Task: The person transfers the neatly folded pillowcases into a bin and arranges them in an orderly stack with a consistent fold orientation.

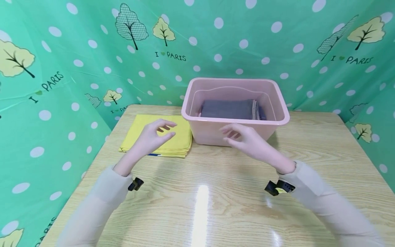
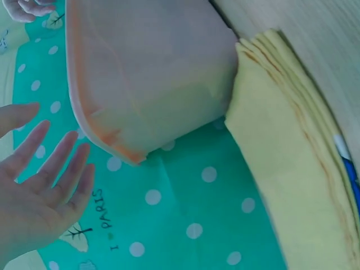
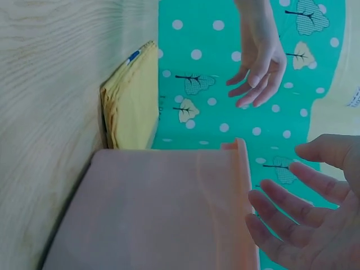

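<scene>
A pink plastic bin point(image 1: 210, 132) stands at the back of the table with folded dark grey cloth point(image 1: 228, 109) inside. To its left lies a stack of folded yellow cloth point(image 1: 179, 137), with a bit of blue at its front edge. My left hand point(image 1: 154, 134) hovers over the yellow stack, fingers loosely bent and holding nothing. In front of the bin's near wall hangs my right hand point(image 1: 243, 137), also without anything in it. Both wrist views show spread, relaxed fingers, apart from the bin and the cloth. The bottom of the bin is hidden in the head view.
The wooden table point(image 1: 172, 206) reaches toward me, with a bright light reflection in its middle. A green dotted curtain point(image 1: 216, 41) with printed trees hangs behind the table and along its sides. Black straps point(image 1: 279, 188) sit at both wrists.
</scene>
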Tool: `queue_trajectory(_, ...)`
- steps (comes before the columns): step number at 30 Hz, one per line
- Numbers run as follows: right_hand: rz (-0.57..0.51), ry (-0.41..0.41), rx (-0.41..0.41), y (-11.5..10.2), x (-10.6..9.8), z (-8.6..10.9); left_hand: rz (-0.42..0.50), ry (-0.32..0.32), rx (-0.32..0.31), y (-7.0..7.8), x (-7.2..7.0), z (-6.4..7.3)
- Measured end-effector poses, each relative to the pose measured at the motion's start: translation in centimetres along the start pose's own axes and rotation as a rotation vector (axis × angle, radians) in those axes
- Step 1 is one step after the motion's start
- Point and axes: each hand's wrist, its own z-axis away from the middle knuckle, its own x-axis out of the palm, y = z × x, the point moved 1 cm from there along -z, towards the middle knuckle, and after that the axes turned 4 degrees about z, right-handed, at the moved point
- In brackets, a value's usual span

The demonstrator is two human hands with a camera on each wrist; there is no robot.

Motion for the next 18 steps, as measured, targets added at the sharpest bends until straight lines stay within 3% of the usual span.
queue_trajectory(8,-0.030,-0.052,0.039,0.6,2.4,-0.1,0.022,-0.035,-0.093,-2.6,0.0,1.4)
queue_trajectory(18,-0.091,-0.073,0.101,2.1,5.5,-0.8,0.020,-0.034,-0.209,-5.8,-0.7,3.1)
